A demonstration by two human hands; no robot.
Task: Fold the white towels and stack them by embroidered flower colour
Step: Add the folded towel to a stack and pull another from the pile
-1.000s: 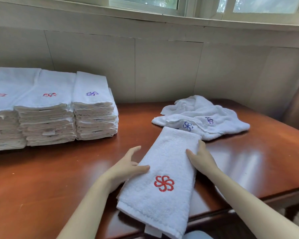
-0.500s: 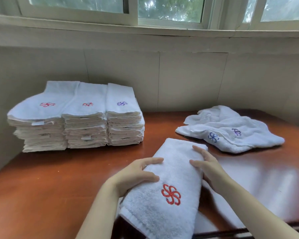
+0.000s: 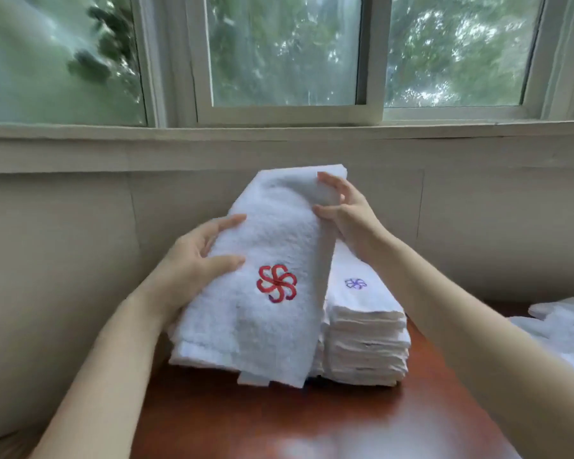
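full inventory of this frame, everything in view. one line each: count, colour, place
red-flower towel: 1, white with a red embroidered flower, folded, held up in front of the wall
purple-flower stack: 1 stack, white, purple flower on the top towel, on the table just right of the held towel
loose towels: count unclear, white, unfolded heap at the right edge of view
table: 1, reddish-brown wood, under the stack
wall: 1, beige panels, behind the table
window: several panes, white frames, above the wall, greenery outside
left hand: 1, grips the held towel's left edge
right hand: 1, holds the held towel's right edge near the top
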